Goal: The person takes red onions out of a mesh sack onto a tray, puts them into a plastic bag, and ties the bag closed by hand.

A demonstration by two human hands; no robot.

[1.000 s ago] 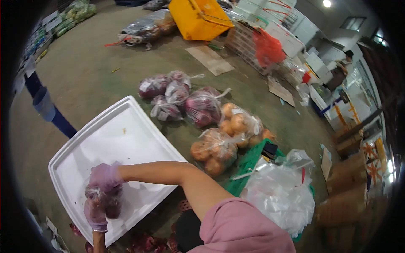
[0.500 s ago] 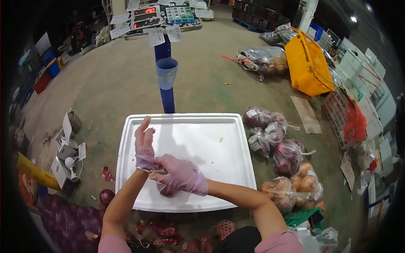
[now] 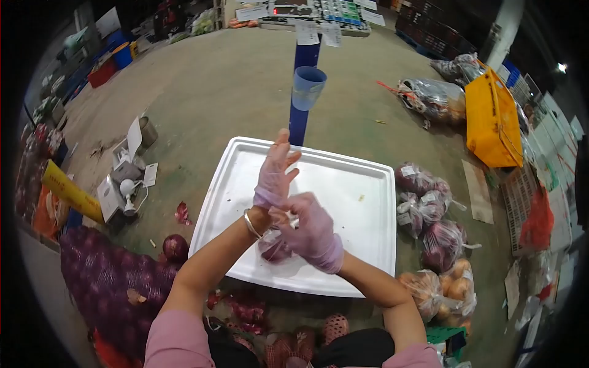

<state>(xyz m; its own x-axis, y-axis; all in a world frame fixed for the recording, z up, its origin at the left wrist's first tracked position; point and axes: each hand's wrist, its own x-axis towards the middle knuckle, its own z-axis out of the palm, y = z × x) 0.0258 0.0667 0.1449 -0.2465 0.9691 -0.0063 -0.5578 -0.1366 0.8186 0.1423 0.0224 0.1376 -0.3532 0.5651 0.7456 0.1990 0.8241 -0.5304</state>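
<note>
My left hand (image 3: 277, 175), in a thin lilac glove that leaves fingertips bare, is raised with its fingers apart over the white foam tray (image 3: 368, 221). A white band (image 3: 250, 222) circles the left wrist. My right hand (image 3: 311, 232), gloved too, has its fingers bent close beside the left wrist, gripping something I cannot make out. Below the right hand, a clear bag of red onions (image 3: 273, 247) lies on the tray, partly hidden by both hands.
Bagged red onions (image 3: 440, 244) and yellow onions (image 3: 457, 288) lie right of the tray. A large net sack of onions (image 3: 116, 282) is at the left. Behind the tray stands a blue post with a cup (image 3: 308, 89). A yellow crate (image 3: 492, 122) is at the back right.
The view has swung left, bringing the sack and post into sight. My hands have left the onion bag; the left is raised and opened, and the right has moved to the left wrist.
</note>
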